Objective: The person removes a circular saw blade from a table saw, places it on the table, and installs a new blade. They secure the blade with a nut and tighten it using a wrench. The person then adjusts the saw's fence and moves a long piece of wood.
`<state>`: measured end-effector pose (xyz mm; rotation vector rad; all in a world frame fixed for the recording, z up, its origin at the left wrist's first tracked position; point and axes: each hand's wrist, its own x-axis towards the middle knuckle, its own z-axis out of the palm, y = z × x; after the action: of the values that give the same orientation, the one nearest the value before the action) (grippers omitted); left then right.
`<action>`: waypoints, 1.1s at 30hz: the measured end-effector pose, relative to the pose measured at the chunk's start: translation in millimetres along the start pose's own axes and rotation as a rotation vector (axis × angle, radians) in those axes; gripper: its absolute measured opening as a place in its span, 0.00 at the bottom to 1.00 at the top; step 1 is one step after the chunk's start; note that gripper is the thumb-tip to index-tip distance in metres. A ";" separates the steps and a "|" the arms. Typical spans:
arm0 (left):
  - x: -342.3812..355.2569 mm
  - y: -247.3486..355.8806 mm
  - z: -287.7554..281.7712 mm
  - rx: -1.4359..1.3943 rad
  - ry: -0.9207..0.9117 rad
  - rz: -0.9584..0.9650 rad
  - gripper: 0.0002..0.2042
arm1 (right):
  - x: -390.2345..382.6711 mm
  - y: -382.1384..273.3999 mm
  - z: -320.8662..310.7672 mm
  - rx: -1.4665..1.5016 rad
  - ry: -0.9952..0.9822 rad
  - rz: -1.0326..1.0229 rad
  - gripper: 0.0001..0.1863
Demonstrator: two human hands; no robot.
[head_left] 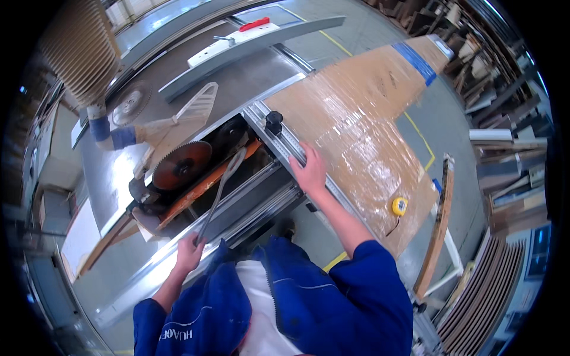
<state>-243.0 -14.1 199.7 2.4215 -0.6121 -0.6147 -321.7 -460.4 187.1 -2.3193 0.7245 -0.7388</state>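
Note:
My left hand [189, 254] is closed round the lower end of a long grey metal wrench [218, 196]. The tool slants up and away, its looped head beside the opening in the saw table. Inside that opening stands a round toothed saw blade [183, 165], exposed, with an orange-brown strip [193, 193] along its near side. To the right, my right hand [310, 171] lies across an aluminium rail [341, 199] with a scale, thumb on one side and fingers on the other. A black knob [274, 121] is fixed on the rail farther up.
A plastic-wrapped brown board [362, 130] bears a yellow tape measure [399, 206]. Beyond the blade lie another round blade [132, 102], a clear guard [196, 105] on a ribbed hose [80, 53], and a long grey fence [249, 56]. Wood scraps [504, 65] fill the right side.

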 end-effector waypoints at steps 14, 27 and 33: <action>43.7 198.4 61.1 -0.381 -0.099 0.409 0.16 | -37.0 -79.9 -48.5 1.244 -0.568 0.391 0.31; 140.4 -29.7 83.9 -1.644 0.287 -0.704 0.17 | 2.8 96.7 -143.0 -0.052 -0.272 0.480 0.13; 202.2 -86.7 96.8 -1.801 0.581 -1.045 0.16 | -43.2 91.8 -143.7 -0.275 -0.266 0.468 0.14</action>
<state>-111.1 -98.6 17.4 0.8089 1.1201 -0.3956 -473.2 -547.3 208.0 -2.2871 1.2433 -0.1236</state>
